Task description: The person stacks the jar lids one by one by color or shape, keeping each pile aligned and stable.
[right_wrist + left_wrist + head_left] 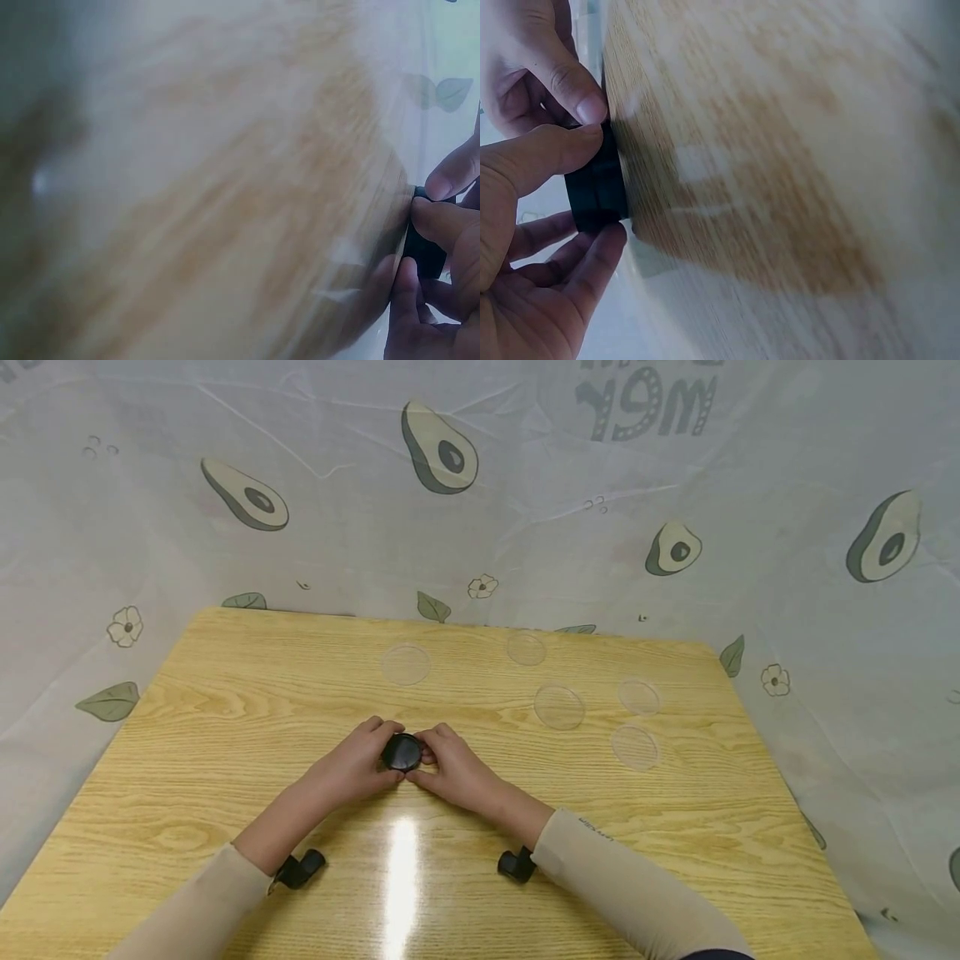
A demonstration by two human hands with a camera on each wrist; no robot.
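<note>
My left hand [362,762] and right hand [456,768] pinch a black puck [402,752]: glossy round top only in head view, thick side in wrist views.

The round object [402,752] is black, and the discs [558,707] are transparent. The tabletop [247,718] shows yellow-brown wood grain; the sleeves [630,881] are beige, the right one bearing dark lettering [596,830]. The cloth [337,552] is pale grey, printed with grey-green and cream avocados [431,443], green leaves [108,702] and cream flowers [124,627].
</note>
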